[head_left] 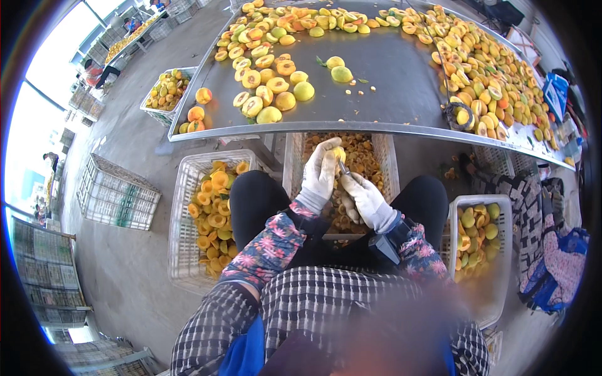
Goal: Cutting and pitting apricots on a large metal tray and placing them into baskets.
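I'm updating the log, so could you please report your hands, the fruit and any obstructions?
Left hand holding yellow fruit piece. Right hand gripping metal tool, tip at fruit. Crate below; no obstruction seen.

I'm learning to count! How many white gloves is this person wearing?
2: one glove on the left hand, holding yellow fruit; one on the right hand, gripping a metal tool. Both show.

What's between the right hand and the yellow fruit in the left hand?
The head view shows a metal tool, held in the right hand, reaching to the yellow fruit in the left hand.
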`<act>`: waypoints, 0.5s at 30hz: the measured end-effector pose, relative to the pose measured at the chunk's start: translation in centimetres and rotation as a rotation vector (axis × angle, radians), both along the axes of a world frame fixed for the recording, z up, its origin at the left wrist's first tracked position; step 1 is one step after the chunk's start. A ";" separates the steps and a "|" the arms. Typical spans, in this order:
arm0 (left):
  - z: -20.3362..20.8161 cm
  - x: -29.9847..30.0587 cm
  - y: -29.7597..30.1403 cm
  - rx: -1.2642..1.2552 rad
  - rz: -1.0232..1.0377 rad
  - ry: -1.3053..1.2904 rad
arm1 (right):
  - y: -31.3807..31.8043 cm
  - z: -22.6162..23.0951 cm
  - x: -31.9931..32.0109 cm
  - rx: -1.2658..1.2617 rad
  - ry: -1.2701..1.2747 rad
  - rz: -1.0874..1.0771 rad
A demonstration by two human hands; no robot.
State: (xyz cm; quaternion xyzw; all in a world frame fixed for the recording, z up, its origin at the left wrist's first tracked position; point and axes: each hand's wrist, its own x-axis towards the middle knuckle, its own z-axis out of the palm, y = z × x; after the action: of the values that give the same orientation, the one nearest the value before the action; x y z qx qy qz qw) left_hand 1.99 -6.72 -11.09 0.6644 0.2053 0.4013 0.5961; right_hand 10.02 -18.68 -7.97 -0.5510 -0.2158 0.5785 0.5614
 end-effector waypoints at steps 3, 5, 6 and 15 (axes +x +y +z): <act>-0.2 0.0 1.2 -0.279 -0.122 0.023 | 0.0 -2.7 0.1 0.010 -0.051 0.045; 0.7 -0.1 1.4 -0.312 -0.151 0.072 | 0.4 -3.9 0.0 0.338 -0.574 0.050; 0.3 0.0 2.0 -0.340 -0.202 0.107 | -0.4 -4.1 0.7 0.152 -0.373 0.128; 2.1 -0.1 0.6 -0.859 -0.108 -0.116 | -0.4 -0.2 0.4 -0.065 -0.030 0.156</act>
State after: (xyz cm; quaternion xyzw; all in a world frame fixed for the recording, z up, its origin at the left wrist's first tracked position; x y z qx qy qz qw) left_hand 1.90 -6.08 -8.98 0.3423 0.2847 0.2844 0.8490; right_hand 10.43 -19.10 -8.18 -0.5590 -0.2473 0.6191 0.4930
